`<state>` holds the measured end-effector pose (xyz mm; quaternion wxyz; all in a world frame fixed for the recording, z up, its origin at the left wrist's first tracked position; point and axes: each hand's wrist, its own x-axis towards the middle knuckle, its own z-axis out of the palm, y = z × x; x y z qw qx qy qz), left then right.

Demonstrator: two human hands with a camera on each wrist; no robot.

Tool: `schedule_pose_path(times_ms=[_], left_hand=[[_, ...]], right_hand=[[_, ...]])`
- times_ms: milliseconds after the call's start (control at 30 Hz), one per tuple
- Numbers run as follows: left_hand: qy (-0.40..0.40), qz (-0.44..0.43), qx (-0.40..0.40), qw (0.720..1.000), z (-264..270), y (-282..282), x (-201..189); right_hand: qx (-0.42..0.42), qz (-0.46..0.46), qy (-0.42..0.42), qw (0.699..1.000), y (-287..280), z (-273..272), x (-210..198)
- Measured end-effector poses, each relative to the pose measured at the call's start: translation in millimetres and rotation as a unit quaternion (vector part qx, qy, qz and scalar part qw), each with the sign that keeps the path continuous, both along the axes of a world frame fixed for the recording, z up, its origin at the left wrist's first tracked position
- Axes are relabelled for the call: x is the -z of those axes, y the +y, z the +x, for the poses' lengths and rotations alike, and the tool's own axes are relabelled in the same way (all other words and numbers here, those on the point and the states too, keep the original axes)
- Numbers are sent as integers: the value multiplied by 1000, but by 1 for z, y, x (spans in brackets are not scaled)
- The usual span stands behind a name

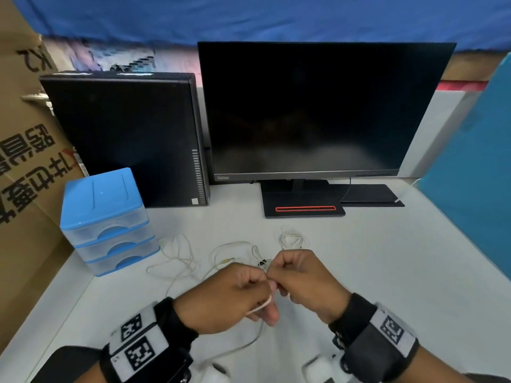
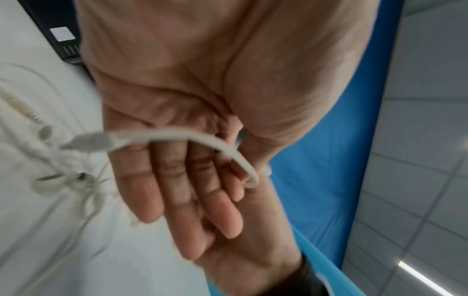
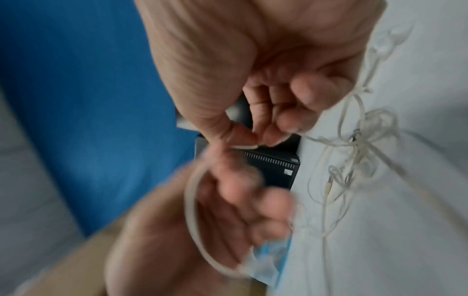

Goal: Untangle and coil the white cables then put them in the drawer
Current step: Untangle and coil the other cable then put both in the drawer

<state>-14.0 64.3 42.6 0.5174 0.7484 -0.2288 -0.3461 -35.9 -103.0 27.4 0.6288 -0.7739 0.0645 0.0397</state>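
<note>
Over the white table [image 1: 387, 272] my two hands meet. My left hand [image 1: 257, 288] has a thick white cable [image 1: 261, 305] looped round its fingers; in the left wrist view the cable [image 2: 177, 134] crosses the fingers of that hand [image 2: 192, 170] and ends in a connector [image 2: 86, 142]. My right hand [image 1: 282, 283] pinches the same cable between thumb and forefinger [image 3: 255, 140], and the loop [image 3: 190, 200] hangs below it. Behind the hands lie a tangle of thin white cables [image 1: 260, 262], a small coil [image 1: 293, 239] and a loose cable [image 1: 178, 258]. A blue drawer unit [image 1: 107, 217] stands at the left, with all of its drawers closed.
A black monitor [image 1: 312, 106] on its stand and a black computer tower [image 1: 124, 134] line the back of the table. A cardboard box [image 1: 22, 189] rises at the left and a blue panel [image 1: 475, 175] at the right. The cable's slack trails toward the near edge.
</note>
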Motion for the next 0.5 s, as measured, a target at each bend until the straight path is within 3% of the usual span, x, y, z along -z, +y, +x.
schedule_pose_path(times_ms=[67, 133, 233, 333, 500], left_hand=[[18, -14, -35, 999, 0, 6, -13], [28, -34, -57, 997, -1, 10, -25], [-6, -54, -92, 994, 1, 15, -34], [-22, -72, -117, 990, 6, 25, -44], [-30, -90, -96, 991, 6, 35, -57]], right_hand=[[13, -72, -93, 993, 2, -5, 1], [-34, -122, -177, 976, 3, -12, -7], [-139, -88, -182, 970, 6, -17, -20], [-103, -25, -188, 976, 7, -16, -33], [-16, 0, -231, 973, -3, -6, -46]])
